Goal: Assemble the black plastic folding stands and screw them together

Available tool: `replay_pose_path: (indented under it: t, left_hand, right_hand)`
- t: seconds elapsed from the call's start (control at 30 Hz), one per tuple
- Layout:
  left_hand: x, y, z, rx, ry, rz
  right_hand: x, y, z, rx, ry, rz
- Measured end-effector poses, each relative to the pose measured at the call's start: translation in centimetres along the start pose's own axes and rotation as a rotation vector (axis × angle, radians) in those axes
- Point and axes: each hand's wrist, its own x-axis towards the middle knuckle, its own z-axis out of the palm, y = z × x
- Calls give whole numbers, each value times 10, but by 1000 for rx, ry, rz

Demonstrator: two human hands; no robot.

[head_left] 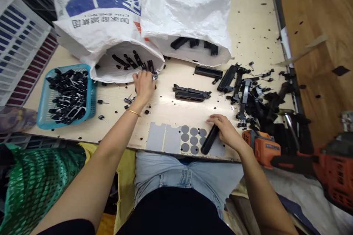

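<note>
My left hand [144, 85] is at the mouth of the left white sack [110, 75], with its fingers curled down among black plastic parts. Its fingertips are partly hidden, so what they grip cannot be made out. Inside that sack lie several slim black plastic pieces [132, 60]. My right hand [224, 129] holds a long black plastic housing [210, 140] slantwise at the table's front edge, over grey stickers. Between my hands and farther back, an assembled-looking black plastic piece [191, 93] lies on the table, with another long black housing [209, 72] behind it.
A blue basket [93, 99] of black parts with metal pins stands left. A second white sack [187, 53] holds black housings. Black parts [256, 99] are heaped right, near an orange power tool [264, 147]. Grey round stickers [193, 140] lie at the front edge.
</note>
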Motion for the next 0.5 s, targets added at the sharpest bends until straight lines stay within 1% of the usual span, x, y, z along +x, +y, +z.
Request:
replay_pose_path:
  t: [0.07, 0.13, 0.17, 0.2, 0.23, 0.27, 0.3, 0.33, 0.37, 0.43, 0.5]
  left_hand:
    - [-19, 7, -8, -3, -4, 70]
    - [-54, 23, -14, -13, -26, 186]
    - [-75, 32, -15, -24, -52, 254]
    - [-97, 42, -13, -50, -82, 318]
    - [-118, 51, -8, -97, -117, 387]
    - [-136, 59, -1, -168, -155, 458]
    - [-152, 66, 6, -259, -176, 496]
    - [-163, 71, 14, -348, -187, 497]
    - [-171, 75, 22, -430, -193, 483]
    - [-178, 79, 31, -549, -190, 409]
    - [-180, 78, 33, -604, -196, 346]
  right_hand:
    - [-5, -8, 1, -26, 184, 153]
    - [-14, -20, 5, -27, 333, 375]
    - [-18, -27, 10, -29, 370, 474]
    - [-22, -34, 17, -36, 380, 542]
    - [-23, -41, 25, -51, 372, 571]
    - [-23, -47, 35, -68, 354, 560]
    - [-22, -52, 44, -82, 343, 526]
    - [-19, -57, 53, -86, 336, 484]
    - [-15, -60, 61, -78, 332, 447]
    - [-6, -66, 70, -29, 306, 398]
    - [1, -70, 75, 25, 258, 353]
